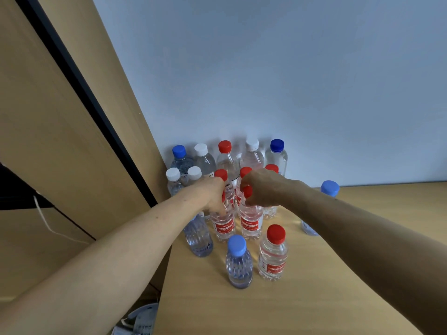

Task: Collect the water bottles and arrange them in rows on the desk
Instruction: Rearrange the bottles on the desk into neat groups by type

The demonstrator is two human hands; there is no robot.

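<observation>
Both arms stretch forward over the desk (326,298). The left hand (212,195) curls round the shoulder of a red-labelled bottle (223,226). The right hand (262,189) grips the neck of the neighbouring bottle (250,222), which is red-capped. Both bottles stand upright, side by side, just before the rows of bottles (227,158) at the wall (290,81).

Left hand (212,195) gripping, right hand (262,188) gripping
</observation>
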